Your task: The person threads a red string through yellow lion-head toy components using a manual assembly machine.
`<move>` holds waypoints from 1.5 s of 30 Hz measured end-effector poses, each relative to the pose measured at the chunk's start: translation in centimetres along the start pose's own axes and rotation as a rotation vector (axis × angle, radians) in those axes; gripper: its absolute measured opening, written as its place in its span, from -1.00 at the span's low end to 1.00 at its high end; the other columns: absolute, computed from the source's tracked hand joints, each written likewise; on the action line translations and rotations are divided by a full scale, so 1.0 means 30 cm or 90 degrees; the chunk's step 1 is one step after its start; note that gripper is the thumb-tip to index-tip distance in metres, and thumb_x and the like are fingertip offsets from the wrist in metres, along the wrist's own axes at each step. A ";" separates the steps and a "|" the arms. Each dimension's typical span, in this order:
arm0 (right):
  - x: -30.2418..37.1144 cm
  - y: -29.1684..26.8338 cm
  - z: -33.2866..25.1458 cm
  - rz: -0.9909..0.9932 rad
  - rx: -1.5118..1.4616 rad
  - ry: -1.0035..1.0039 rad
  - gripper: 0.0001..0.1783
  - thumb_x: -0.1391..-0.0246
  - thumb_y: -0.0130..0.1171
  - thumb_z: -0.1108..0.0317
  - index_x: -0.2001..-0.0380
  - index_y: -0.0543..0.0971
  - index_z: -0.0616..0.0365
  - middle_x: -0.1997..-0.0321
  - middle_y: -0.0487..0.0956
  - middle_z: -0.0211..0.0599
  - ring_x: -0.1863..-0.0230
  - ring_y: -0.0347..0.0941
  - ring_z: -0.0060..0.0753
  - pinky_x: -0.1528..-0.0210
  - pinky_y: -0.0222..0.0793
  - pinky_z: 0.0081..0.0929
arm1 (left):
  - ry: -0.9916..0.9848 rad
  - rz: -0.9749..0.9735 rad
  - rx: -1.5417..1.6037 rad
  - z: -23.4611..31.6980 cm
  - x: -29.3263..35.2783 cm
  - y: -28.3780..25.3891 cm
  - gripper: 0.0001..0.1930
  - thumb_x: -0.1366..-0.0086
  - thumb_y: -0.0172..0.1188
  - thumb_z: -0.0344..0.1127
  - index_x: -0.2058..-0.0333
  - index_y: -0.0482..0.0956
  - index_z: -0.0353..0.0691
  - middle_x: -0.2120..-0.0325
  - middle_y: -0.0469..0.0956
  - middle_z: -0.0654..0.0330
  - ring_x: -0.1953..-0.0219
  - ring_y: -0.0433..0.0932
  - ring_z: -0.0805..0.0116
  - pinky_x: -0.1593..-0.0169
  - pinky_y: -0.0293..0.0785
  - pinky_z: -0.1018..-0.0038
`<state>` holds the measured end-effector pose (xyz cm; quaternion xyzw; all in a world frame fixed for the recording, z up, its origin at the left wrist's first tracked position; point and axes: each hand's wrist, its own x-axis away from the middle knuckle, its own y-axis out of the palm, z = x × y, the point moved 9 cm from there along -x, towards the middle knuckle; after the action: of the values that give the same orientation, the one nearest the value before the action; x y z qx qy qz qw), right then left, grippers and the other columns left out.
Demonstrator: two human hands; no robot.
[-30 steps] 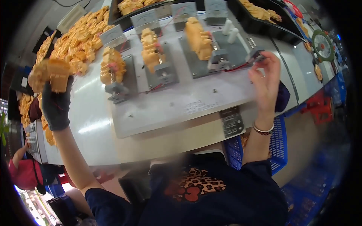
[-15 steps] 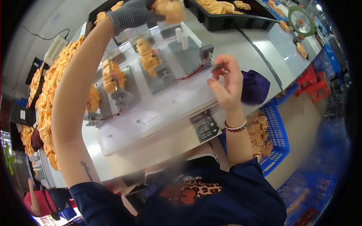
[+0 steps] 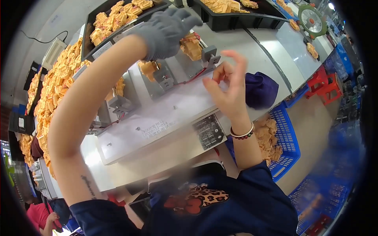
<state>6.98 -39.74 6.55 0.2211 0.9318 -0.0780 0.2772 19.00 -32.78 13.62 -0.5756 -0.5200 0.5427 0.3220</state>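
Observation:
My left hand [image 3: 165,29], in a grey glove, reaches far across the bench, its fingers spread over a stack of orange moulded pieces [image 3: 191,45]. That stack sits in a grey metal clamp fixture [image 3: 208,55]. I cannot tell whether the glove touches the stack. My bare right hand [image 3: 226,88] hovers over the white base plate [image 3: 157,118], just in front of that fixture. Its fingers are loosely curled and apart, and nothing shows in them. Another orange piece [image 3: 149,67] sits in the neighbouring fixture [image 3: 163,76].
Two black trays [image 3: 91,23] [image 3: 236,21] of orange pieces stand at the back. A long heap of them [image 3: 55,86] lies at the left. A purple cloth [image 3: 260,88], a blue basket [image 3: 289,145] of pieces, red stools [image 3: 325,82] and a small fan [image 3: 313,19] are at the right. A person in red [image 3: 39,216] is at the lower left.
My left arm swung from the heap at the left across to the right-hand fixtures, carrying an orange stack that now sits beneath the hand. My right hand drew back from the fixture.

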 end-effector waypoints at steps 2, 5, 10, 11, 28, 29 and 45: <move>0.018 -0.027 0.022 0.047 0.010 0.058 -0.58 0.22 0.25 0.45 0.20 0.41 0.16 0.52 0.38 -0.43 0.47 0.27 -0.54 0.38 0.21 -0.62 | -0.027 0.120 -0.041 0.103 0.100 -0.169 -0.48 0.02 0.14 -0.52 0.00 0.41 -0.10 0.07 0.43 0.12 -0.06 0.36 0.04 -0.11 0.30 0.26; 0.033 -0.112 0.030 0.087 0.049 0.045 -0.64 0.15 0.26 0.42 0.23 0.43 0.18 0.57 0.34 -0.43 0.49 0.27 -0.53 0.38 0.21 -0.61 | -0.063 0.059 -0.101 0.262 0.299 -0.328 -0.56 0.05 0.25 -0.45 0.10 0.49 -0.15 0.06 0.44 0.02 -0.07 0.37 -0.07 -0.08 0.32 0.10; 0.015 -0.084 -0.012 -0.079 0.287 -0.029 -0.82 0.11 0.22 0.45 0.38 0.49 0.23 0.50 0.43 -0.35 0.46 0.34 -0.48 0.35 0.27 -0.55 | -0.380 0.046 0.143 0.355 0.741 -0.370 -0.72 0.11 0.28 -0.45 0.34 0.49 -0.26 0.30 0.50 0.02 0.25 0.49 0.01 0.14 0.39 0.26; 0.003 -0.065 -0.015 -0.081 0.286 -0.037 -0.82 0.11 0.22 0.45 0.38 0.49 0.23 0.50 0.43 -0.35 0.46 0.34 -0.48 0.35 0.27 -0.55 | -0.482 0.055 0.117 0.331 0.840 -0.362 -0.73 0.10 0.28 -0.47 0.34 0.49 -0.28 0.32 0.50 0.03 0.25 0.48 0.02 0.14 0.39 0.27; 0.023 -0.082 0.123 -0.254 0.125 0.128 -0.91 -0.03 0.20 0.50 0.35 0.51 0.19 0.34 0.51 -0.44 0.25 0.44 -0.62 0.16 0.35 -0.62 | -0.763 0.067 0.168 0.196 1.176 -0.058 -0.88 -0.14 0.16 -0.47 0.32 0.51 -0.33 0.41 0.48 0.10 0.31 0.45 0.21 0.21 0.37 0.38; 0.022 -0.078 0.119 -0.260 0.139 0.111 -0.88 -0.02 0.23 0.48 0.35 0.52 0.19 0.33 0.49 -0.44 0.27 0.42 -0.62 0.20 0.35 -0.62 | -0.652 0.124 0.053 0.225 1.083 -0.149 -0.84 -0.11 0.33 -0.33 0.40 0.63 -0.30 0.48 0.55 0.07 0.40 0.48 0.11 0.31 0.42 0.25; -0.006 -0.063 0.069 -0.272 0.156 0.153 -0.86 0.06 0.26 0.42 0.44 0.53 0.25 0.46 0.47 -0.37 0.48 0.37 -0.57 0.40 0.30 -0.59 | -0.771 0.120 0.201 0.166 1.136 -0.094 -0.78 -0.14 0.33 -0.26 0.39 0.63 -0.34 0.45 0.58 0.02 0.41 0.52 0.12 0.28 0.46 0.31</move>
<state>7.26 -42.04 4.96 0.0588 0.9671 -0.2203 0.1129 9.09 -0.71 5.37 -0.1554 -0.4705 0.8686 0.0025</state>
